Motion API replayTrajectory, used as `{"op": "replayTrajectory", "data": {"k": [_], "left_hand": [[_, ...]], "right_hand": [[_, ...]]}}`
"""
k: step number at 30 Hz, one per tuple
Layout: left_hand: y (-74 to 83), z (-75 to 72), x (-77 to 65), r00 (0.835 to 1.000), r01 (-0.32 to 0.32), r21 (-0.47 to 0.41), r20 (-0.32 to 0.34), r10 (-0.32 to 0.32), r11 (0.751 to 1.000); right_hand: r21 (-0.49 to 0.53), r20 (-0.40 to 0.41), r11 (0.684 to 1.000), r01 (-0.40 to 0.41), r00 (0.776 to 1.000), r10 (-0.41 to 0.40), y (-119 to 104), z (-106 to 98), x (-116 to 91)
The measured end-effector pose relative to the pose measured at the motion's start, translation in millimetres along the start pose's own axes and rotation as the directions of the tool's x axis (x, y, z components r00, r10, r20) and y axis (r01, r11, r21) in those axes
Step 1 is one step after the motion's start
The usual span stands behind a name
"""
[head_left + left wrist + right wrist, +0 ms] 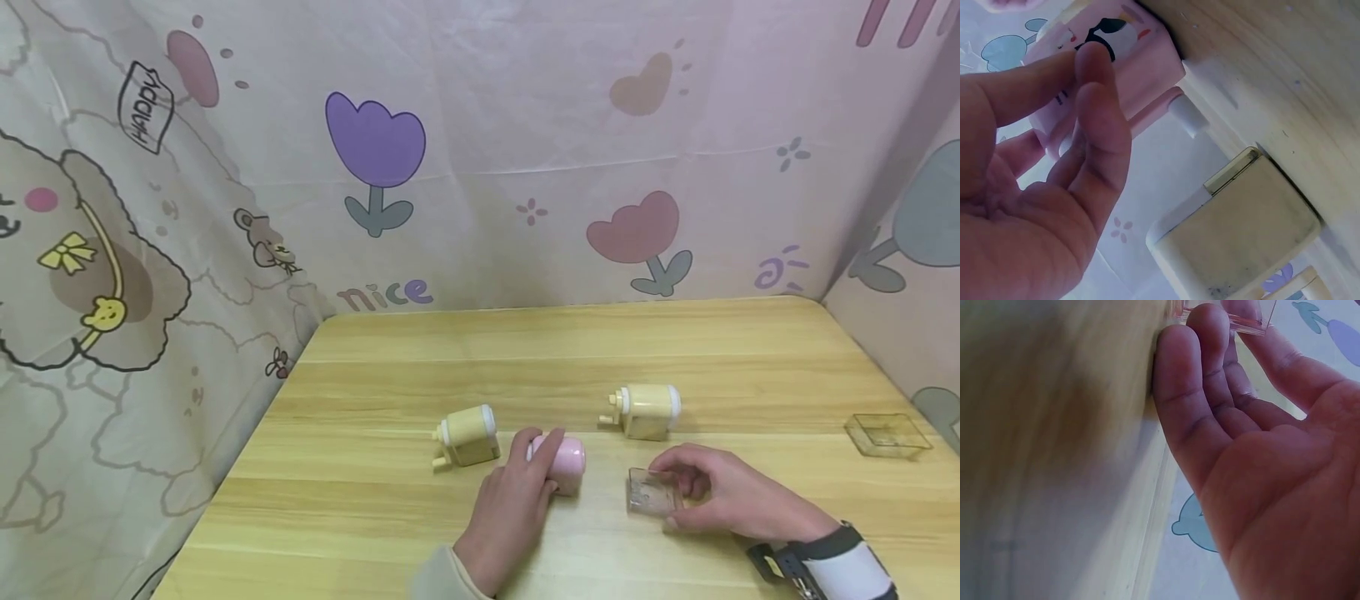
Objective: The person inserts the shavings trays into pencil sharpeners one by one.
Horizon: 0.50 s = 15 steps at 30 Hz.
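Near the front middle of the table, my left hand (512, 498) grips a pink hand-crank pencil sharpener (570, 461). The left wrist view shows a printed cartoon on it, partly hidden by the fingers. To its right, my right hand (723, 492) holds a clear, pink-tinted shavings drawer (647, 493) by its edges, with thumb and fingers on opposite sides. A small gap separates this drawer from the pink sharpener. In the right wrist view only part of the drawer (1250, 325) shows, beyond the fingertips.
A yellow crank sharpener (468, 429) stands left of the left hand. Another yellow sharpener (651, 404) is behind the right hand. Near the table's right edge lies a clear yellow drawer (888, 435). Printed curtains (487, 150) hang around the wooden table (360, 375).
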<state>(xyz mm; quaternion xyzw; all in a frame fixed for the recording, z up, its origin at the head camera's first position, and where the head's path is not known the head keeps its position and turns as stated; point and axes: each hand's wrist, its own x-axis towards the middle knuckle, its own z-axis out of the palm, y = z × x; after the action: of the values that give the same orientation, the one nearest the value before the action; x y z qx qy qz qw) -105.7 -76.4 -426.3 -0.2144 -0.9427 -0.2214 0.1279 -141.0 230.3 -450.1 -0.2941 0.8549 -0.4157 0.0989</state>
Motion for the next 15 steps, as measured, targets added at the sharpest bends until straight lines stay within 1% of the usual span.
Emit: {"op": "replayTrajectory", "data": {"k": [4,12,15], "left_hand": [[0.6,1.4,-1.9,1.0,0.009,-0.013,-0.008,-0.009,1.0],[0.5,5.2,-4.2,1.0,0.0,-0.059,-0.005,-0.001,0.998],[-0.4,5.4,-5.0,1.0,0.013,-0.085,0.008,-0.012,0.996]], "right_hand": [[-0.008,0.001,1.0,-0.001,1.0,0.001,-0.4,-0.5,0.0],[-0.005,-0.011,1.0,0.007,1.0,-0.008,0.2,-0.1,0.2],[0.0,-0.025,1.0,0.022,0.999,-0.022,1.1,1.5,0.6]]}}
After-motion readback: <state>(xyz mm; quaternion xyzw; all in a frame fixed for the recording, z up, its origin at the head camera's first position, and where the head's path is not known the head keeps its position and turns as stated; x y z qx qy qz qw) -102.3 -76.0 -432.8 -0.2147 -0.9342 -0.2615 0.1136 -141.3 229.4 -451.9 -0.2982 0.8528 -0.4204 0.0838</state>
